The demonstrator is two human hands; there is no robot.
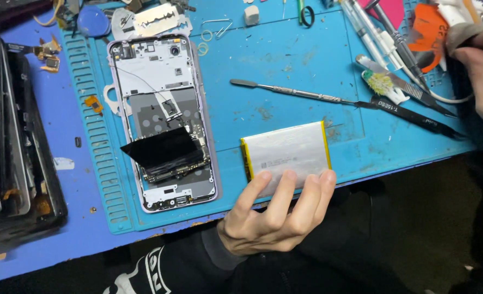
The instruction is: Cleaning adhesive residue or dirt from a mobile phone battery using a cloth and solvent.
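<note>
Silver battery point(287, 149) overhangs mat edge point(394, 166).

My left hand point(277, 215) is bare, lower centre; its black sleeve point(198, 267) has a grey cuff point(219, 256) and white print point(143, 272).

Open mat surface point(274, 60) between opened phone point(162, 122) and tool cluster; passage available there from the far edge down to the metal spudger point(293, 92). Spudger lying across the middle, end to end with black tweezers point(415, 115), barring a straight path toward the right. Battery point(286, 149) occupying the near edge, gripped from below by left hand point(277, 212). Toothbrush point(386, 81) and pens point(369, 30) crowding the far right, beside right hand point(478, 60). Narrow bare strip between phone and battery.
</note>
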